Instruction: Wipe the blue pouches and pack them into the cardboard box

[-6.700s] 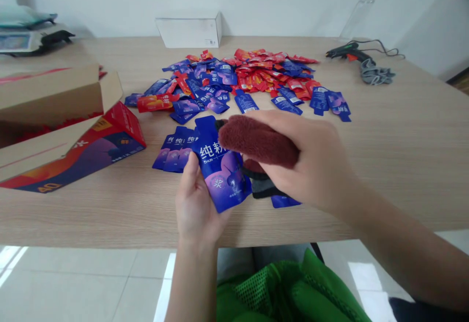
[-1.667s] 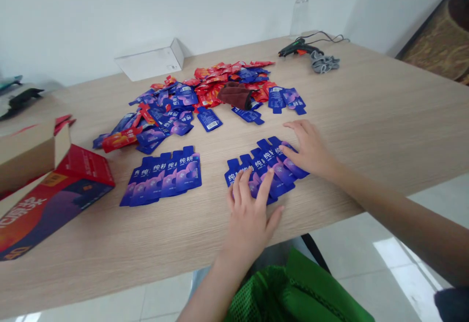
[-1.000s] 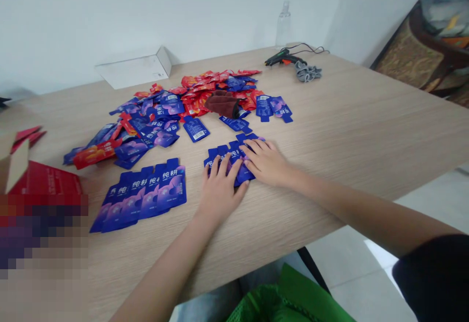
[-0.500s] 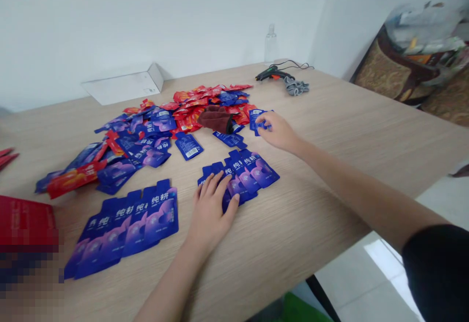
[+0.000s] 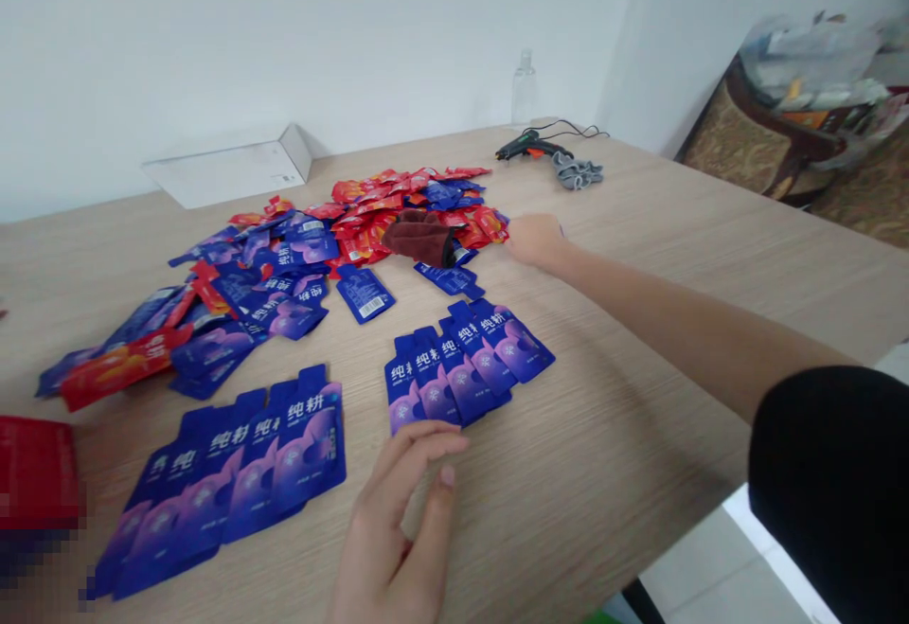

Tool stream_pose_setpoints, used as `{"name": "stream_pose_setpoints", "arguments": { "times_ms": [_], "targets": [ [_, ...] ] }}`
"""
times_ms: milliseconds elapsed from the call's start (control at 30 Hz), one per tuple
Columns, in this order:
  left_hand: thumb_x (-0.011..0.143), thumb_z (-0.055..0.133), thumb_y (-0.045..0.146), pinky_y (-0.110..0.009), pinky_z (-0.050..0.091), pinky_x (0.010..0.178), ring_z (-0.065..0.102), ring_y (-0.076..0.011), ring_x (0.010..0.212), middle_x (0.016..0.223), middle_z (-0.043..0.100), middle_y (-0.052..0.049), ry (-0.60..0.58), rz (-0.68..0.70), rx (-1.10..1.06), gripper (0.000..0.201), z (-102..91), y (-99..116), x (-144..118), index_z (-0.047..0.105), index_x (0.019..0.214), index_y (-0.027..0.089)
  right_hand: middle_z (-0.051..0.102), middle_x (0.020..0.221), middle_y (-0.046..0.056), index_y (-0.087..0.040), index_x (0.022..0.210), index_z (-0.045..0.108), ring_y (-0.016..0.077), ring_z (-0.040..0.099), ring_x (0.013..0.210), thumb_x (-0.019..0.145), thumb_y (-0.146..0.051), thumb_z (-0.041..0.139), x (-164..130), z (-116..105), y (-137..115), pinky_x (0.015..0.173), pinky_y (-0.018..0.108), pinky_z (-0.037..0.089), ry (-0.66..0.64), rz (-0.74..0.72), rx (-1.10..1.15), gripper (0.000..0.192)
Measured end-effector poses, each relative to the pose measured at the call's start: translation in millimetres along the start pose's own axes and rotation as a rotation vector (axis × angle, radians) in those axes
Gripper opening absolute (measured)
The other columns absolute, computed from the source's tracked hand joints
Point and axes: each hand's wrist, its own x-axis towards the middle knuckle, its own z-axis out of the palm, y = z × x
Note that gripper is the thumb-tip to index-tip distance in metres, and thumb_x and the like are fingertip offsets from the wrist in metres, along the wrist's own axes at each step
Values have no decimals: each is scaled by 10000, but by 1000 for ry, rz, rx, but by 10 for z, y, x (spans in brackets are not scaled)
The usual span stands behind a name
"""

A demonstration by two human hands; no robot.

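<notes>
Your left hand (image 5: 398, 529) lies flat and empty at the near edge of the wooden table (image 5: 674, 255), fingers loosely spread, fingertips just at 6 o'clock of a fanned row of five blue sachets (image 5: 465, 368). It grips nothing and does not quite touch the row.

Your right hand (image 5: 534, 240) reaches far out, to 1 o'clock of that row, at the right edge of the big mixed heap of red and blue sachets (image 5: 341, 236). The fingers are curled inward, but you cannot tell what, if anything, they hold, since the hand hides it.

A dark red cloth (image 5: 418, 238) rests on the heap, at 9 o'clock of your right hand and near it. A second, larger fan of blue sachets (image 5: 234, 472) lies at 9 o'clock of your left hand.

Far off at 12 o'clock sit a glue gun (image 5: 529, 144) with grey gloves (image 5: 579, 171) just beside it, a clear bottle (image 5: 524, 89) and a white box (image 5: 227, 168).
</notes>
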Motion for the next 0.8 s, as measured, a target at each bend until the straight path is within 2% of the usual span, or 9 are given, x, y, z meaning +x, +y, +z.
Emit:
{"name": "stream_pose_setpoints", "arguments": {
  "times_ms": [167, 267, 333, 400, 467, 533, 600, 700, 800],
  "targets": [
    [918, 592, 457, -357, 507, 920, 639, -239, 1000, 1016, 707, -64, 1, -189, -209, 270, -51, -95, -34, 732, 1028, 255, 682, 1124, 230, -67, 1139, 664, 340, 629, 1046, 919, -166, 553, -167, -666, 171, 877, 473, 457, 45, -72, 33, 265],
    [892, 620, 503, -319, 519, 816, 644, -214, 908, 943, 704, -63, 37, -278, -537, 318, -53, -148, 7, 717, 1000, 220, 712, 867, 114, -83, 991, 708, 193, 649, 789, 949, -118, 467, -436, -1055, 103, 746, 331, 460, -104, -250, 126, 247],
    [860, 635, 550, -314, 529, 744, 661, -217, 854, 899, 706, -73, -6, -352, -830, 384, -27, -130, 22, 708, 1008, 202, 686, 746, 32, -129, 914, 723, 122, 596, 642, 959, -159, 482, -717, -1225, -79, 654, 268, 441, -290, -431, 231, 247],
    [826, 626, 632, -344, 551, 718, 688, -246, 842, 935, 719, -99, -128, -431, -1081, 505, 21, -66, 7, 699, 1068, 195, 682, 745, -2, -177, 841, 729, 114, 578, 633, 934, -162, 527, -1048, -1304, -356, 644, 254, 437, -556, -758, 369, 223],
    [797, 598, 720, -397, 570, 758, 707, -289, 903, 1072, 720, -138, -280, -503, -1235, 646, 76, 13, -41, 690, 1146, 184, 691, 792, -11, -199, 735, 709, 124, 602, 740, 898, -85, 530, -1367, -1297, -675, 726, 252, 445, -691, -1044, 400, 268],
    [778, 598, 753, -403, 568, 818, 714, -296, 935, 1128, 716, -162, -411, -576, -1285, 718, 109, 74, -102, 704, 1156, 152, 690, 759, -15, -199, 685, 678, 126, 603, 748, 872, -26, 507, -1608, -1220, -971, 721, 248, 443, -829, -1171, 326, 306],
    [803, 665, 648, -345, 555, 825, 719, -250, 875, 1020, 743, -152, -449, -623, -1218, 603, 94, 96, -151, 731, 1099, 127, 686, 714, -13, -195, 699, 676, 131, 593, 698, 846, -20, 513, -1724, -1096, -1193, 650, 253, 427, -892, -1192, 204, 281],
    [873, 692, 402, -264, 529, 717, 698, -174, 711, 789, 744, -97, -384, -634, -1080, 302, -14, 60, -185, 746, 997, 133, 734, 896, 17, -196, 909, 739, 150, 617, 773, 839, -191, 648, -1604, -891, -1360, 642, 264, 413, -725, -1159, 236, 115],
    [901, 657, 381, -258, 514, 685, 709, -181, 701, 773, 752, -113, -370, -624, -1109, 286, -134, -25, -211, 743, 1017, 134, 717, 1044, 61, -176, 1092, 737, 178, 620, 863, 831, -446, 708, -1119, -729, -1404, 716, 287, 426, -391, -1030, 409, 377]
  ]
}}
